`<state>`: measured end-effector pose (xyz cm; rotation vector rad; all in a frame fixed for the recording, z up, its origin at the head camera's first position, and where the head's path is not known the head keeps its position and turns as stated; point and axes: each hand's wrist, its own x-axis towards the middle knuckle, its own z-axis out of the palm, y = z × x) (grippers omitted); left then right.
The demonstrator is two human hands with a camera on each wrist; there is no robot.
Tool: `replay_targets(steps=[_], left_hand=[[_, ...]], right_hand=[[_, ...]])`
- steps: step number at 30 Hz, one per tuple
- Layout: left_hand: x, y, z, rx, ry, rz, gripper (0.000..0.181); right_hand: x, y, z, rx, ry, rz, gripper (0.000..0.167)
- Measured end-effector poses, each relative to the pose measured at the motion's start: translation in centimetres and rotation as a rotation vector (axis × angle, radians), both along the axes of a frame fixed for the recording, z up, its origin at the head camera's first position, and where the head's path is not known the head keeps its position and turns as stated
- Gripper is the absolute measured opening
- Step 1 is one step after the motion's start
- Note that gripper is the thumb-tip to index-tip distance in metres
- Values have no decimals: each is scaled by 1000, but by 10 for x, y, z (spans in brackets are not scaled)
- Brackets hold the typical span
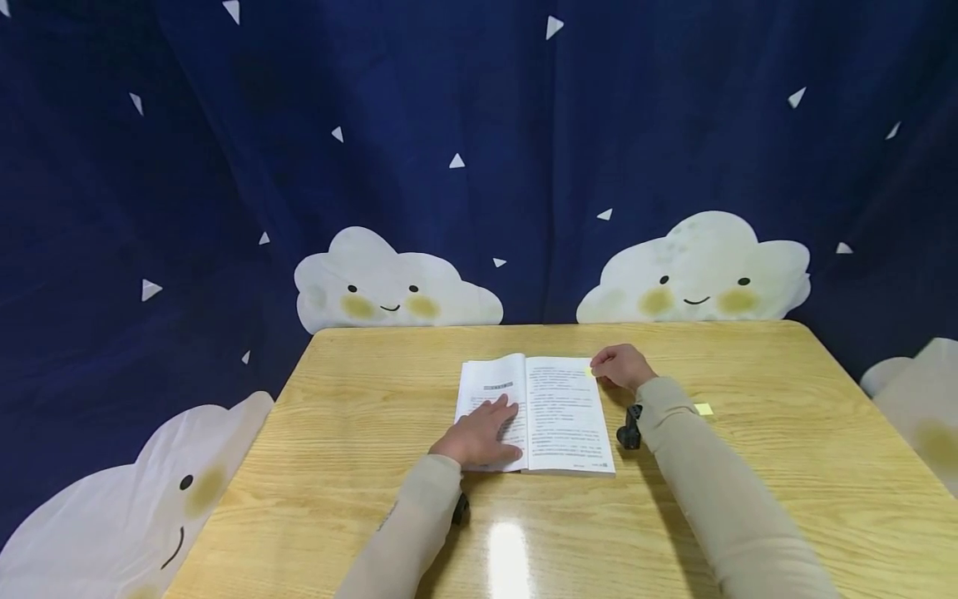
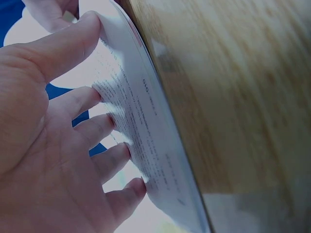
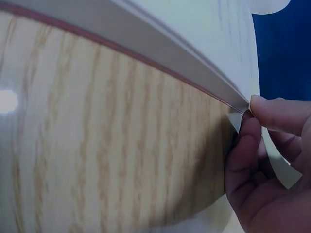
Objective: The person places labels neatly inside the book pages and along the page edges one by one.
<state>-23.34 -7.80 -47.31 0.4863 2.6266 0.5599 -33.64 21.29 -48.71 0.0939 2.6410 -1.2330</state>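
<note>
An open book (image 1: 566, 420) with printed pages lies on the wooden table. My left hand (image 1: 481, 434) rests on its left page, fingers spread; the left wrist view shows those fingertips touching the printed paper (image 2: 141, 104). At the top right corner of the right page, my right hand (image 1: 623, 366) pinches a small yellow sticky note (image 1: 589, 372) between thumb and forefinger. The right wrist view has the right hand (image 3: 272, 165) right at the corner of the book (image 3: 146, 46), its other fingers curled. Most of the note is hidden by the fingertips there.
Another yellow sticky note or pad (image 1: 703, 408) lies on the table (image 1: 359, 433), just right of the right forearm. Behind the table's far edge hangs a dark blue curtain (image 1: 419, 100) with cloud pictures. Each wrist carries a small black camera (image 1: 631, 428).
</note>
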Motion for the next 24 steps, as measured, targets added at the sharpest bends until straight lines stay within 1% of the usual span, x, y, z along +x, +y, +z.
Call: replay_targets(steps=[4,10,13,14,16,18,20,21,24], left_hand=[[1,0,-2,5,-1,-6,76],[2,-1,-2,8,-1,-6,77],[2,-2,0,10,-12,0,76],[3,-2,0,11,-14,0,76],[3,-2,1,12,-16,-1,75],[2,-1,1,7,-11,-8,75],[2,0,1,8,-7,-11,75],[2,0,2,7,-6,-12,75],[3,0,3,11,3,-13,76]], right_hand=[[3,2,0,80,28,21,14],[5,0,-2,173,136,55,13],[8,-2,-2,220,200,90,12],[9,-2,-2,235,233,107,12],[11,-3,-2,284,337,139,11],[14,-4,-1,356,438,164,11],[17,-5,0,430,497,189,15],[18,-5,1,470,509,199,17],[21,-8,6,546,465,229,23]])
